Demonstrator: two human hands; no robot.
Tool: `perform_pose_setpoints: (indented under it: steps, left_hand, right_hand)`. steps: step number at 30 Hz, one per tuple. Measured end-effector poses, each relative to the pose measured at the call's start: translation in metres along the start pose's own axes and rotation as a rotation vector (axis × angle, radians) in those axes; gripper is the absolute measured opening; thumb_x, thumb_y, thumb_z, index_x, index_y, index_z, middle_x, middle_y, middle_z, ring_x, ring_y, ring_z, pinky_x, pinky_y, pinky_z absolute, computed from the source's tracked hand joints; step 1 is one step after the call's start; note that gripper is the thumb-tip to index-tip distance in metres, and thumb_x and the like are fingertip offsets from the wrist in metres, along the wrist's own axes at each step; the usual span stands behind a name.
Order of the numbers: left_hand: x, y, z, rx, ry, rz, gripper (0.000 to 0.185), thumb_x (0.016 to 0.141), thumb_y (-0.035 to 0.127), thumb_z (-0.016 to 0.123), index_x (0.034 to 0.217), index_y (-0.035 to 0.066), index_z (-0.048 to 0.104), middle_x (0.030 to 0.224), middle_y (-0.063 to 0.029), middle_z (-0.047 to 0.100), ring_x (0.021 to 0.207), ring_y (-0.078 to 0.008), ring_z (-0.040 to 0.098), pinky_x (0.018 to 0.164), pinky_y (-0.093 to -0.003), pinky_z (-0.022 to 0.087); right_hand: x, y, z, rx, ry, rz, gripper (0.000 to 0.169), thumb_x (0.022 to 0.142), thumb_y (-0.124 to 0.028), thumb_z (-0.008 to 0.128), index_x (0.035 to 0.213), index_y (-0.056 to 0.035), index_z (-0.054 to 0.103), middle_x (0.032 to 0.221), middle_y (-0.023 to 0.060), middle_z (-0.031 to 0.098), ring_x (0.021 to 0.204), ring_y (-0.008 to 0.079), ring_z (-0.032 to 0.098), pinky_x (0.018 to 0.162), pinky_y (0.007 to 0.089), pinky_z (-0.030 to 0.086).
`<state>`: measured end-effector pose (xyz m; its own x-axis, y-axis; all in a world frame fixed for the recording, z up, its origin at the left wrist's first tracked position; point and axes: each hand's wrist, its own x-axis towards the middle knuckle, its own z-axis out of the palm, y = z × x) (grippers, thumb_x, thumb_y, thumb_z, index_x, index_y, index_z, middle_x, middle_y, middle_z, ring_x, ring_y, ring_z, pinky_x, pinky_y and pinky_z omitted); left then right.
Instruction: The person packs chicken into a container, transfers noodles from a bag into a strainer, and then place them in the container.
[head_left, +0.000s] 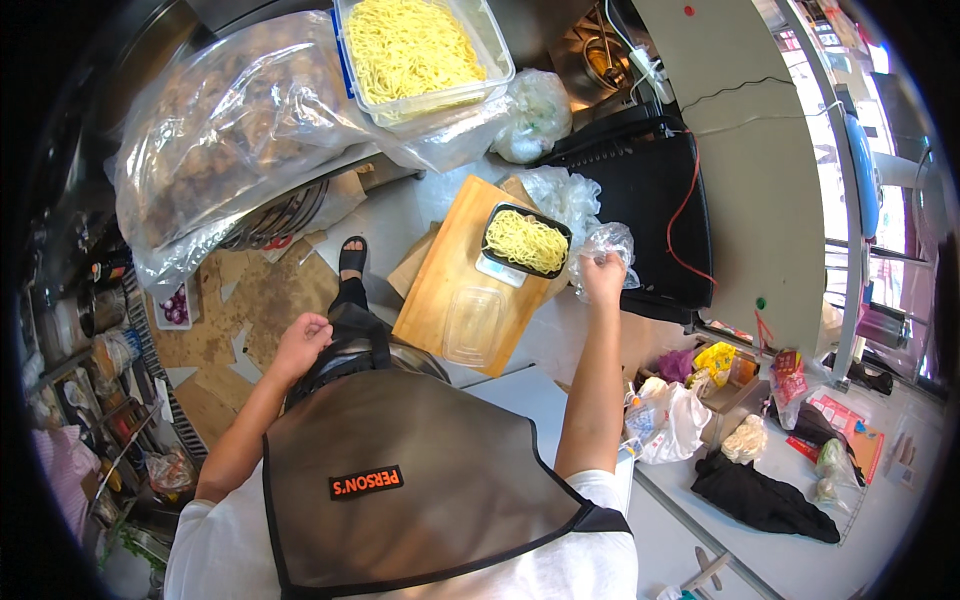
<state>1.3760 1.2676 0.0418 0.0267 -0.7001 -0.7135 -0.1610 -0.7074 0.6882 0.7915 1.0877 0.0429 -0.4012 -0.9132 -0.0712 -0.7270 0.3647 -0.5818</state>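
Note:
My right hand (604, 274) grips a crumpled clear plastic bag (609, 241), just right of a wooden cutting board (427, 307). A black plastic container filled with yellow noodles (527, 241) rests on a small white scale (500, 271) on the board. Nearer to me on the board lies a clear plastic lid (474, 326). My left hand (306, 337) is raised left of the board with its fingers curled; nothing shows in it, though the fingertips partly hide each other.
A large clear bag of brown food (247, 127) and a plastic tub of noodles (416, 52) stand beyond the board. At the right are a black case-like object (645, 210) with a red cord, and white plastic bags (667, 420). Red onions (175, 306) sit at lower left.

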Motion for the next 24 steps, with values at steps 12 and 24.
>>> perform_pose_setpoints:
  steps: [12, 24]
  left_hand:
    - [0.017, -0.022, -0.035, 0.004, 0.044, 0.036, 0.023, 0.098, 0.017, 0.071, 0.114, 0.003, 0.062, 0.093, -0.0065, 0.069, 0.082, -0.0148, 0.068, 0.076, -0.0309, 0.055]
    - [0.094, 0.112, -0.056, -0.098, -0.377, 0.043, 0.014, 0.105, 0.016, 0.063, 0.117, 0.008, 0.061, 0.109, -0.0033, 0.067, 0.096, -0.0121, 0.065, 0.08, -0.0249, 0.054]
  right_hand:
    - [0.019, -0.173, -0.018, 0.153, 0.029, -0.42, 0.049, 0.088, -0.018, 0.075, 0.129, 0.0034, 0.06, 0.118, 0.022, 0.069, 0.11, 0.0365, 0.067, 0.101, 0.0407, 0.049]
    - [-0.018, -0.448, 0.091, 0.819, 0.32, -0.475, 0.064, 0.092, -0.015, 0.072, 0.149, -0.0027, 0.045, 0.142, 0.022, 0.055, 0.134, 0.0355, 0.052, 0.11, 0.0504, 0.043]
